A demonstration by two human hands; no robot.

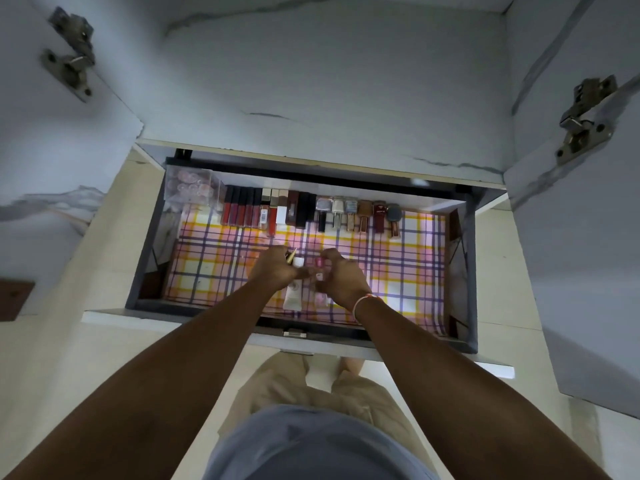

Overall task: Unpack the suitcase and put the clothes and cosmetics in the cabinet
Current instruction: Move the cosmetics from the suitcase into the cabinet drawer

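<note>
In the head view, an open drawer [471, 271] lined with a plaid sheet [408, 271] is seen from above. Along its far edge a row of lipsticks [249, 211] and nail polish bottles [356, 214] is laid side by side, with a clear box [188, 187] in the far left corner. Over the middle of the liner, the left hand [273, 270] is curled around a gold-tipped item and a small white-capped bottle [298, 262]. The right hand [341, 277], close beside it, is curled around small pink items [319, 262]. A white tube [292, 297] lies on the liner just below the hands.
</note>
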